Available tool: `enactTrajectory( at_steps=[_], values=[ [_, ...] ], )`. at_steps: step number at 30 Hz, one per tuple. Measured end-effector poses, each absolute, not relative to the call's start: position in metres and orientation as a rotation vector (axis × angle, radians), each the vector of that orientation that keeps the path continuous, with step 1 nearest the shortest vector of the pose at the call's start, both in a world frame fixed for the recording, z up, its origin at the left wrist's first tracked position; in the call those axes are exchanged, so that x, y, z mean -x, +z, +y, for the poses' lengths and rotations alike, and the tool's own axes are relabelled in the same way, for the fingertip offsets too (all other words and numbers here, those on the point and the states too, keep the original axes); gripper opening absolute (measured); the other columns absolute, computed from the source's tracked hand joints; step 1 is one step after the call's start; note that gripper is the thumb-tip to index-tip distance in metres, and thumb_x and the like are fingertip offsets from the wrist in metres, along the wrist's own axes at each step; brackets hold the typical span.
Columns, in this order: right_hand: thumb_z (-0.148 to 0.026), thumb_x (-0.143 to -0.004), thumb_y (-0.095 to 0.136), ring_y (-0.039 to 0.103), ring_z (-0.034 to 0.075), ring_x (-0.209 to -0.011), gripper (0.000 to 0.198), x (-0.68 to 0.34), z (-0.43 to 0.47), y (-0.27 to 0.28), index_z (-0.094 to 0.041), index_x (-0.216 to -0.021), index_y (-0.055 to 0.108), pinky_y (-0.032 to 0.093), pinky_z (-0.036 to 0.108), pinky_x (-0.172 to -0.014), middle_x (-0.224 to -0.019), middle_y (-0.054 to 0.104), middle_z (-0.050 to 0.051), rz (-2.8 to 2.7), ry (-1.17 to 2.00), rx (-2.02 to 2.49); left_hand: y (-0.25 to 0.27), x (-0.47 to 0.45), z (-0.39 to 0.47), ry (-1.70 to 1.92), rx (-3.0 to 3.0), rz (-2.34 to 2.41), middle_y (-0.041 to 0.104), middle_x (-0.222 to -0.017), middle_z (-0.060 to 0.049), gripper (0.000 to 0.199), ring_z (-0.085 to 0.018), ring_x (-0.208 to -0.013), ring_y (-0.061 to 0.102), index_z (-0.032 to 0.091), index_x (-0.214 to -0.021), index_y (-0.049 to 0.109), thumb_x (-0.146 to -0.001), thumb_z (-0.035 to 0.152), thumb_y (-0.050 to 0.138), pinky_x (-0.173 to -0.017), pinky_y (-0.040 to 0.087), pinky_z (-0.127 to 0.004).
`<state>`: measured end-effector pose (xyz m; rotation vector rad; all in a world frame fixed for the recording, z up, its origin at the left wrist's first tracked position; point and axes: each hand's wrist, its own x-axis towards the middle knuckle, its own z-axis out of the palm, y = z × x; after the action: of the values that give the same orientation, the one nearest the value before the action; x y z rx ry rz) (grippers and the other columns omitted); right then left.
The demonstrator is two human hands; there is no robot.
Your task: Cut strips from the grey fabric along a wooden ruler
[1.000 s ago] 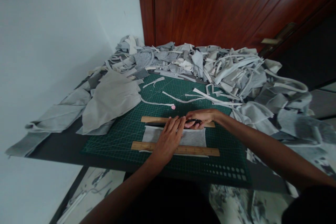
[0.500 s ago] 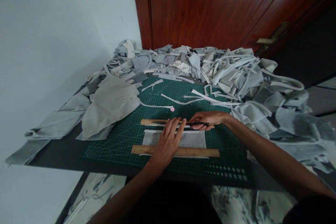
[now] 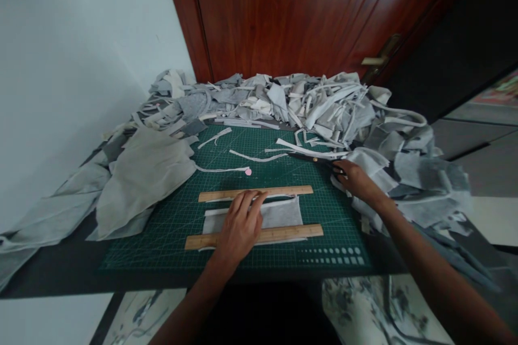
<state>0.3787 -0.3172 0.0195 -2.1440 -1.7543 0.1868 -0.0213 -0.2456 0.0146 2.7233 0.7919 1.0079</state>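
A grey fabric piece (image 3: 282, 213) lies on the green cutting mat (image 3: 162, 237), with one wooden ruler (image 3: 291, 232) across its near edge. Beyond its far edge lies a second wooden ruler (image 3: 214, 195), with a narrow pale strip (image 3: 279, 195) along it. My left hand (image 3: 243, 226) rests flat over the fabric and the near ruler, fingertips by the far ruler, partly hiding all three. Off to the right, my right hand (image 3: 356, 180) grips black scissors (image 3: 314, 159) by the handles. Their blades point left over the mat, beside loose white fabric strips (image 3: 297, 148).
Heaped grey and white fabric scraps (image 3: 324, 102) line the table's back and right side. A large grey cloth (image 3: 145, 178) lies at the left. A pink dot (image 3: 248, 171) sits on the mat. Behind are a wooden door (image 3: 275, 16) and a white wall (image 3: 81, 38).
My right hand has carried the scissors from the far ruler to the right and away from me. My left hand stays on the fabric. The whole view has shifted a little.
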Motion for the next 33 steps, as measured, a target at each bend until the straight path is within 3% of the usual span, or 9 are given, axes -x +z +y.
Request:
enactTrajectory(
  at_steps=[5, 10, 15, 21, 28, 33],
  values=[
    [-0.014, -0.083, 0.057, 0.066, 0.035, -0.111, 0.04, -0.41, -0.321, 0.011, -0.013, -0.12, 0.072, 0.052, 0.053, -0.107, -0.113, 0.07, 0.02, -1.796, 0.108, 2.133, 0.013, 0.021, -0.245, 1.002, -2.743, 0.764, 0.067, -0.126, -0.009, 0.048, -0.026, -0.12, 0.062, 0.02, -0.145, 0.055, -0.1, 0.003, 0.048, -0.107, 0.055, -0.044],
    [-0.022, -0.098, 0.054, 0.067, 0.032, -0.11, 0.03, -0.369, -0.32, 0.029, -0.02, -0.122, 0.072, 0.055, 0.053, -0.103, -0.115, 0.071, 0.015, -1.844, -0.091, 1.775, 0.011, 0.022, -0.242, 0.966, -2.772, 0.717, 0.069, -0.12, -0.009, 0.041, -0.025, -0.115, 0.064, 0.019, -0.135, 0.061, -0.1, 0.004, 0.047, -0.104, 0.055, -0.042],
    [-0.031, -0.104, 0.06, 0.063, 0.03, -0.121, 0.032, -0.29, -0.303, 0.03, -0.023, -0.134, 0.067, 0.053, 0.052, -0.107, -0.127, 0.066, 0.014, -2.088, 0.102, 1.547, 0.012, 0.025, -0.241, 0.842, -2.881, 0.656, 0.072, -0.104, -0.006, 0.032, -0.025, -0.103, 0.067, 0.02, -0.114, 0.069, -0.097, 0.004, 0.048, -0.093, 0.057, -0.041],
    [-0.027, -0.106, 0.059, 0.062, 0.028, -0.118, 0.03, -0.262, -0.279, 0.012, -0.016, -0.133, 0.067, 0.053, 0.046, -0.105, -0.122, 0.065, 0.014, -2.282, 0.198, 1.504, 0.008, 0.046, -0.255, 0.862, -2.876, 0.694, 0.073, -0.103, -0.005, 0.031, -0.024, -0.099, 0.066, 0.021, -0.113, 0.07, -0.1, 0.006, 0.046, -0.092, 0.056, -0.039],
    [-0.024, -0.103, 0.062, 0.064, 0.025, -0.106, 0.023, -0.263, -0.269, 0.016, -0.016, -0.123, 0.07, 0.053, 0.04, -0.097, -0.114, 0.066, 0.012, -2.39, 0.158, 1.502, -0.004, 0.075, -0.276, 0.918, -2.817, 0.805, 0.075, -0.113, -0.005, 0.028, -0.023, -0.105, 0.068, 0.022, -0.121, 0.069, -0.109, 0.019, 0.044, -0.097, 0.054, -0.039],
    [-0.017, -0.086, 0.072, 0.063, 0.025, -0.101, 0.024, -0.266, -0.265, 0.02, -0.016, -0.109, 0.068, 0.053, 0.036, -0.09, -0.107, 0.067, 0.01, -2.306, 0.177, 1.565, -0.004, 0.08, -0.283, 0.908, -2.773, 0.785, 0.073, -0.12, -0.006, 0.028, -0.023, -0.112, 0.067, 0.023, -0.126, 0.068, -0.112, 0.026, 0.044, -0.101, 0.054, -0.039]
  ],
)
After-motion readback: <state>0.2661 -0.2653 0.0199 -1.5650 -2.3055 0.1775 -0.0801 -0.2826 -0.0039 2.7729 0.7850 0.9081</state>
